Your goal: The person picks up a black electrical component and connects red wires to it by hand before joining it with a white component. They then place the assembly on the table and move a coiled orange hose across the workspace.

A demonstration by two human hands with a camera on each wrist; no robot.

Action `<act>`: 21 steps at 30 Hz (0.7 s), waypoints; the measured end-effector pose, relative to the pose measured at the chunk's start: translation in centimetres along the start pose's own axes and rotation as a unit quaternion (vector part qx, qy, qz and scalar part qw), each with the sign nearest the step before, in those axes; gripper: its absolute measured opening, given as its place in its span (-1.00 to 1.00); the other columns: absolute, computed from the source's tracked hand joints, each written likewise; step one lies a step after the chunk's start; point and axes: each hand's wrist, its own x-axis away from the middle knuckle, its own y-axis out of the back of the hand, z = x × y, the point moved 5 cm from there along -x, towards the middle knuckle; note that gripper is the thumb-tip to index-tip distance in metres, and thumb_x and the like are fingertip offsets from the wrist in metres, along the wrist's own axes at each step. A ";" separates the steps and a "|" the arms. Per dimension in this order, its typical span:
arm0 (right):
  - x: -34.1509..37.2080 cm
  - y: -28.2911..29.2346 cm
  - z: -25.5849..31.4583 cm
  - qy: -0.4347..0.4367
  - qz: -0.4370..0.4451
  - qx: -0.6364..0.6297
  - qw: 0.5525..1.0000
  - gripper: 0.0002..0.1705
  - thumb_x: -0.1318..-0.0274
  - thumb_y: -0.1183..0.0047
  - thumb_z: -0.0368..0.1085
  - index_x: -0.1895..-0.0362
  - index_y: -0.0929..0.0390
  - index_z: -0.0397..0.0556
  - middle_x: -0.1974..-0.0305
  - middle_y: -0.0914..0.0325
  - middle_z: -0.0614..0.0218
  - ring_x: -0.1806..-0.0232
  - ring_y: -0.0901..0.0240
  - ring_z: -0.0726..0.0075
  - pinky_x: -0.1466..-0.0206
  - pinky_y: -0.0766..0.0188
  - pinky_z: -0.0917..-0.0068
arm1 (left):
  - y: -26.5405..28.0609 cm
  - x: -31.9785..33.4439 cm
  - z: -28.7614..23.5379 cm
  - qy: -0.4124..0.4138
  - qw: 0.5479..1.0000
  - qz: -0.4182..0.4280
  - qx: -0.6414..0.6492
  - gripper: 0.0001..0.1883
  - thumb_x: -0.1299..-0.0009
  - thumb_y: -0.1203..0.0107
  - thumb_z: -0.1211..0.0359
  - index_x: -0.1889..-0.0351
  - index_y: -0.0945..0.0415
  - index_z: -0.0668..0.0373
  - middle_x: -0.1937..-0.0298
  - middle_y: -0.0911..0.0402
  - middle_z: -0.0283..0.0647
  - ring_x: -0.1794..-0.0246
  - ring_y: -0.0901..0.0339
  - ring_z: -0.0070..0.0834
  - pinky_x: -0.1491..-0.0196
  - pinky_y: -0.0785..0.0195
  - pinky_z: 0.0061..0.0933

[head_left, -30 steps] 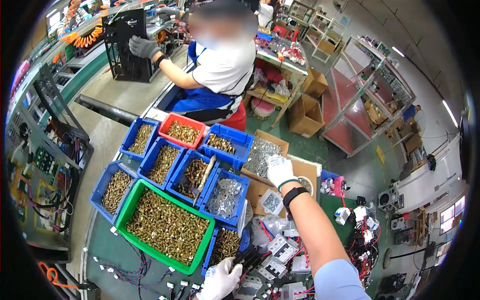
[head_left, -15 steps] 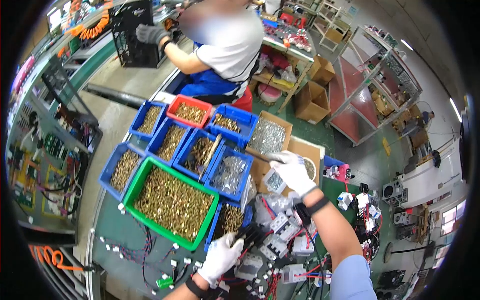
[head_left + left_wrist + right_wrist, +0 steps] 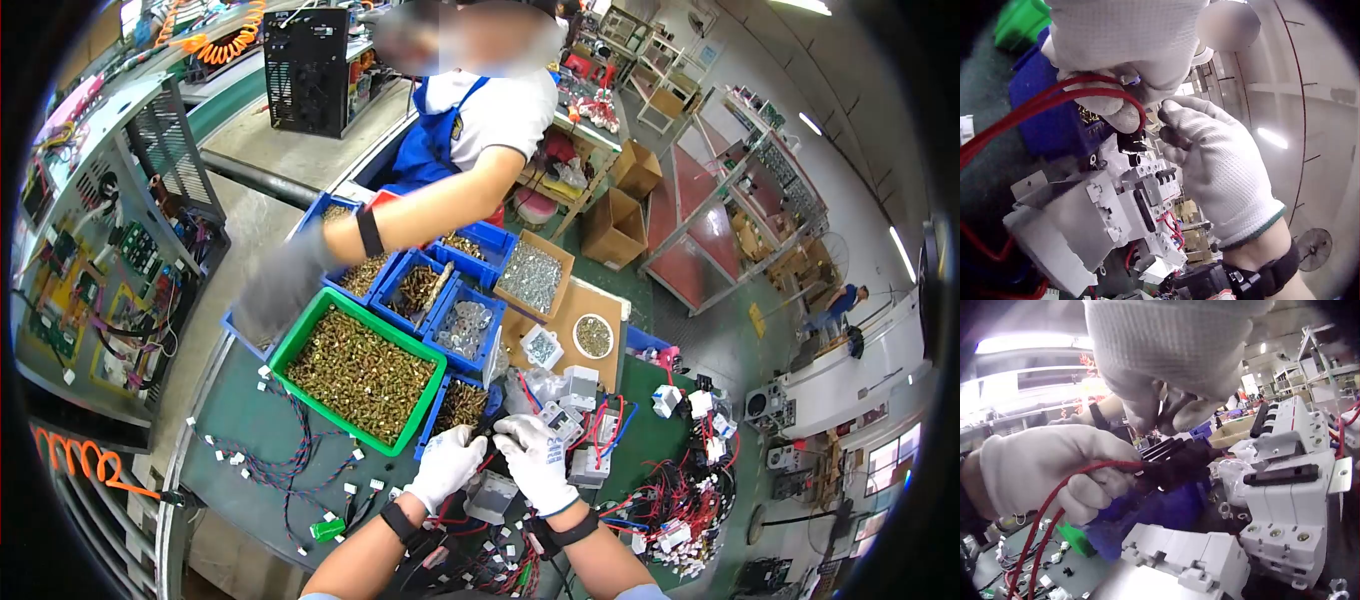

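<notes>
Both hands wear white knit gloves and meet over the bench in the head view. The left hand (image 3: 447, 468) grips a black finned part (image 3: 1179, 464) with red wires (image 3: 1054, 494) trailing from it. Beside it, the right hand (image 3: 534, 462) has its fingertips bent together at the black part; in the right wrist view the right hand (image 3: 1169, 356) hovers just above the fins, and whether it pinches something small is unclear. White breakers (image 3: 1147, 194) lie just beyond and below the hands. A blue bin of brass screws (image 3: 462, 404) stands directly ahead of the left hand.
A green tray (image 3: 435, 385) of brass fasteners, several blue bins and a cardboard box of silvery parts (image 3: 532, 275) stand ahead. Another person's grey-gloved hand (image 3: 285, 280) reaches over the left bins. Wire bundles (image 3: 270, 450) lie left; more red wires and connectors (image 3: 680, 500) lie right.
My right hand has come back from the box of silvery parts to the black part beside my left hand. The other person's gloved arm has moved from the black panel to over the bins.
</notes>
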 end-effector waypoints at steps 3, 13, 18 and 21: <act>-0.1 -0.8 -0.6 -0.106 0.030 -0.017 0.994 -0.82 -0.01 -0.20 -0.30 0.26 -0.63 -0.06 0.25 -0.59 0.18 0.17 -0.54 0.08 0.07 -0.46 0.25 | 0.1 0.3 -0.4 0.052 0.997 0.042 0.024 -0.60 -0.36 0.06 0.07 0.39 -0.49 0.27 0.35 -0.58 0.11 0.25 -0.55 0.04 0.15 -0.35 -0.04; -0.2 -2.5 -1.8 -0.038 0.054 0.091 0.994 -0.76 -0.03 -0.21 -0.08 0.34 -0.69 0.04 0.31 -0.58 0.23 0.21 -0.51 0.09 0.13 -0.44 0.25 | -0.3 0.0 0.3 0.034 0.997 0.056 0.049 -0.58 -0.37 0.08 0.08 0.36 -0.49 0.31 0.41 -0.58 0.12 0.31 -0.57 0.05 0.22 -0.37 -0.03; 0.2 -2.7 -2.4 0.003 0.031 0.076 0.997 -0.77 -0.04 -0.22 -0.10 0.35 -0.66 0.02 0.30 -0.54 0.23 0.23 -0.50 0.10 0.16 -0.43 0.30 | 0.6 0.6 -1.3 0.036 0.997 0.051 0.039 -0.63 -0.37 0.09 0.14 0.41 -0.48 0.28 0.55 -0.58 -0.02 0.53 -0.62 -0.16 0.34 -0.42 -0.16; -0.2 -2.4 -1.9 -0.079 0.020 0.037 0.996 -0.76 -0.04 -0.22 -0.09 0.36 -0.66 0.01 0.31 -0.52 0.24 0.24 -0.49 0.11 0.17 -0.42 0.30 | 0.3 0.3 -0.6 0.052 0.996 0.059 0.051 -0.67 -0.41 0.02 0.17 0.33 -0.52 0.28 0.57 -0.57 -0.10 0.60 -0.60 -0.30 0.43 -0.41 -0.26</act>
